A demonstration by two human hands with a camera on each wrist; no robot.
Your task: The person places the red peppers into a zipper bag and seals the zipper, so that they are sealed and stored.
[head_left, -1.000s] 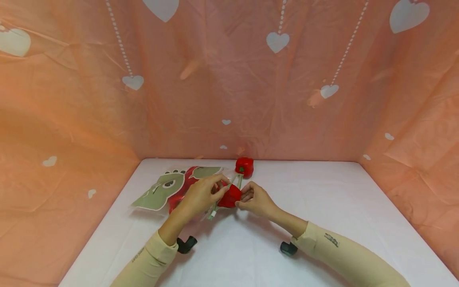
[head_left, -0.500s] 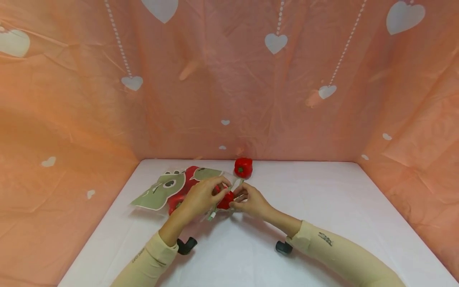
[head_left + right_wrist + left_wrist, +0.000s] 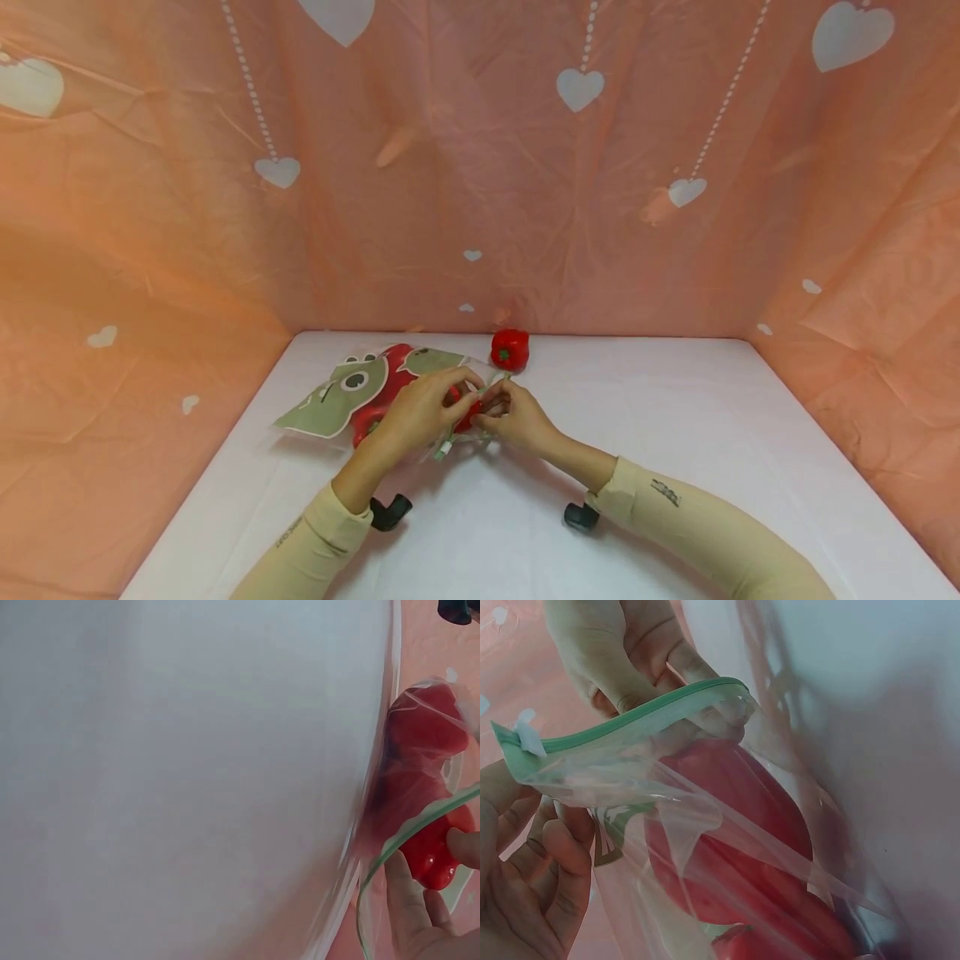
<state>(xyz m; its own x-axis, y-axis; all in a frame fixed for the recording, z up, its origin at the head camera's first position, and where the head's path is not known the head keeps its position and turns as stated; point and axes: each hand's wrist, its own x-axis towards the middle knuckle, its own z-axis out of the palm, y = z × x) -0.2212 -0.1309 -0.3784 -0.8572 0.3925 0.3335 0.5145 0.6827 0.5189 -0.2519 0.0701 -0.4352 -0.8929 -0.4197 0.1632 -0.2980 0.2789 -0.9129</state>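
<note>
A clear zip bag [image 3: 325, 405] printed with green cartoon figures lies on the left of the table. Along its mouth runs a green zip strip [image 3: 649, 712] with a white slider. My left hand [image 3: 422, 410] pinches the bag at this edge. In the mouth of the bag, my right hand [image 3: 527, 422] holds a red bell pepper [image 3: 433, 859] between thumb and fingers. Through the film, more red bell peppers [image 3: 429, 720] show deeper inside. Another red bell pepper [image 3: 510, 350] stands on the table just beyond the bag.
The white table [image 3: 645, 408] is backed and flanked by an orange-pink curtain [image 3: 570, 192] with white hearts. Dark camera mounts [image 3: 390, 512] sit under both wrists. The right side of the table is bare white cloth.
My right hand has moved left, taking the bell pepper from the bag's mouth further inside. My left hand stays at the bag's edge. The loose pepper has not moved.
</note>
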